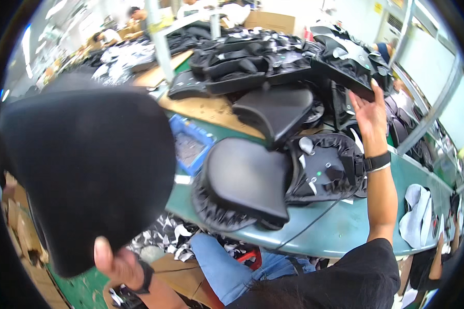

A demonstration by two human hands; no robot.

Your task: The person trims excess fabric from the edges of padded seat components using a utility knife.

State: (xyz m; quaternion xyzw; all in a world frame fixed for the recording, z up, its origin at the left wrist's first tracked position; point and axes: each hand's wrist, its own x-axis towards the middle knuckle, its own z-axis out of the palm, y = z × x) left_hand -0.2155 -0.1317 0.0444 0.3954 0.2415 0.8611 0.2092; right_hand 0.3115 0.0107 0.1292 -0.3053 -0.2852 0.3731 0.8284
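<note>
At the left a large black padded seat (93, 170), smooth and rounded, is raised close to the camera. My left hand (121, 265) grips its lower edge, thumb on the near face and the other fingers mostly hidden. My right hand (370, 116) is stretched out to the far right, closed on the edge of a black upholstered seat (340, 77) on the pile. Between my arms, another black seat (247, 175) lies smooth side up on the green table (314, 229). Touching it is an upturned seat (325, 170) with a gathered cover edge and a hard base.
Behind stands a heap of black seats (232, 64) beside a metal post (162, 51). A blue crate (191, 144) sits on the table. Grey fabric pieces (416, 213) lie at the right. Scraps (172, 234) fill the space below the table edge. Other people are in the background and at the right.
</note>
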